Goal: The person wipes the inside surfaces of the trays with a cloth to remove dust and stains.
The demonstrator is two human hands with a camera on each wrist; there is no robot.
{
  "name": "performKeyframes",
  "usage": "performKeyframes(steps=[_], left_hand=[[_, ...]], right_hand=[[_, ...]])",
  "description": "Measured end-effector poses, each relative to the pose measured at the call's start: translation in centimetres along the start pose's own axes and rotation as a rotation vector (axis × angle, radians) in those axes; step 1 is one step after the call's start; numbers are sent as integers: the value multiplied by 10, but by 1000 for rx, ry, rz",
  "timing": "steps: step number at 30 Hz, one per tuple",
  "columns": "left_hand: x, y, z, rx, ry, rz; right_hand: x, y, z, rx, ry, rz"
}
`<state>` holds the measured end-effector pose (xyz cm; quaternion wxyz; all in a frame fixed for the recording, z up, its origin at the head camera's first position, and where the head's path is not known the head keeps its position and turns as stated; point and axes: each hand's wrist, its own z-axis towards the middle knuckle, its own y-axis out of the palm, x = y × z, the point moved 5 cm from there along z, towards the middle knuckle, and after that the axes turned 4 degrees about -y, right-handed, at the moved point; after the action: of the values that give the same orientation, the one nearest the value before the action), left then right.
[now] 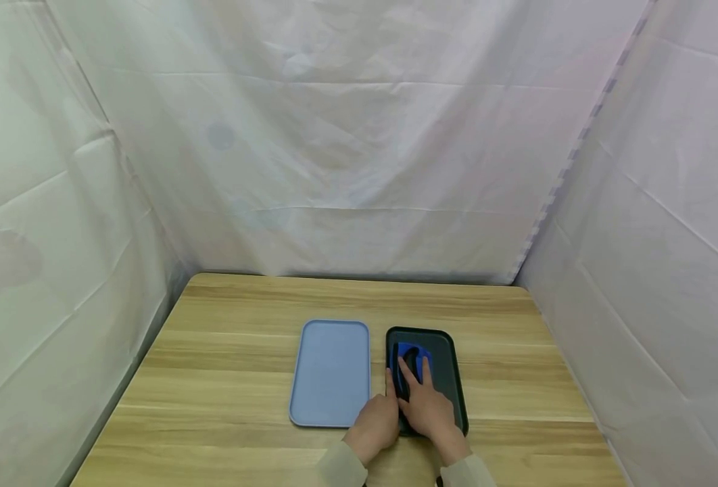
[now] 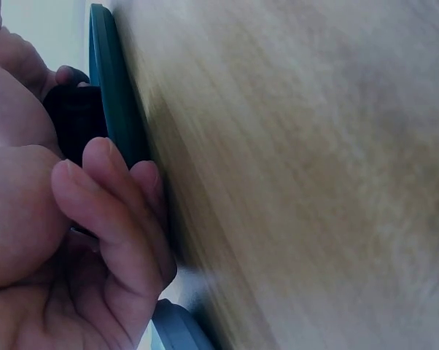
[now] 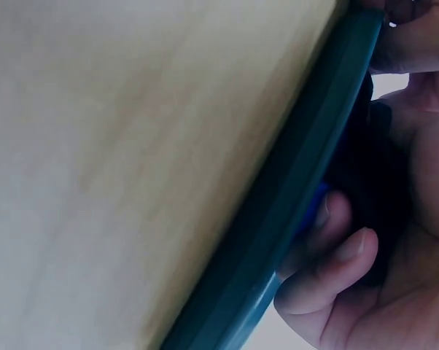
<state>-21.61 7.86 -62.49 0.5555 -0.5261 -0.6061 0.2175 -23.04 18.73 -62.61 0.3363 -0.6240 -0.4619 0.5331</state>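
A flat blue item with black curved parts (image 1: 412, 354) lies on the dark green tray (image 1: 449, 365); its kind cannot be told, as both hands cover its near part. My right hand (image 1: 430, 410) rests over it, index and middle fingers spread straight on its surface. Two bent fingers (image 3: 343, 255) of that hand show beside the tray rim in the right wrist view, near a patch of blue. My left hand (image 1: 378, 421) is at the item's left edge, index finger pointing forward along it. Its other fingers (image 2: 121, 226) are loosely bent at the tray's side, with nothing visible gripped in them.
A light blue tray (image 1: 332, 372) lies just left of the dark green one. Both are on a wood-grain table (image 1: 225, 379). White cloth walls (image 1: 359, 149) enclose the table at the back and on both sides.
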Motion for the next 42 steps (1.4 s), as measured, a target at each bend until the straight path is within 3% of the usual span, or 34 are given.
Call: performKeyframes(steps=[26, 42], left_hand=[[-1, 1, 0, -6, 1, -18], [-1, 1, 1, -31, -30, -22]], right_hand=[[-2, 3, -17, 24, -14, 2], [17, -4, -15, -61, -114, 61]])
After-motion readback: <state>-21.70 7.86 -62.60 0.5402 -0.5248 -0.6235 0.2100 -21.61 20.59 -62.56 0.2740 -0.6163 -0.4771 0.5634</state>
